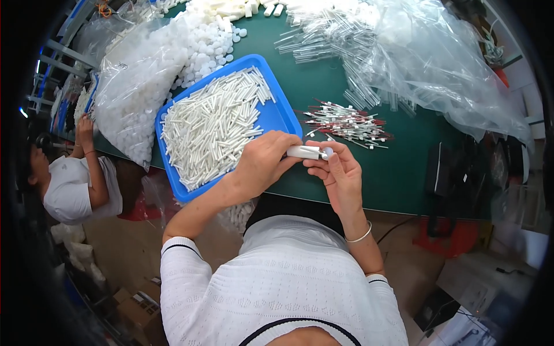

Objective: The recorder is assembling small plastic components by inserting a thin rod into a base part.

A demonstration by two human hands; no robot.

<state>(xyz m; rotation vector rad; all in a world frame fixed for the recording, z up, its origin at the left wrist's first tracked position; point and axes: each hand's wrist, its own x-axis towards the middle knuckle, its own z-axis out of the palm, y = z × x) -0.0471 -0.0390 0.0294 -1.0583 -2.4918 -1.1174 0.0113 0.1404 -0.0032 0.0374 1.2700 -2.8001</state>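
Observation:
Just past the blue tray's near right corner, my hands meet over the table edge. My left hand (262, 161) is closed round a short white tube (304, 151), which lies sideways and points right. At the tube's right end, my right hand (340, 173) pinches a small translucent round cap (328, 152) between thumb and fingers. Whether the cap touches the tube is too small to tell. Beside my left forearm, the blue tray (283, 109) holds a heap of thin white sticks (213, 127). Beyond my right hand lies a pile of small white parts with red wires (346, 124).
A clear bag of white caps (130, 92) stands left of the tray, with loose caps (210, 49) spilling out. Clear tubes (329, 37) and a large plastic bag (438, 69) cover the green table's (259, 36) far right. Another person (81, 184) sits at the left.

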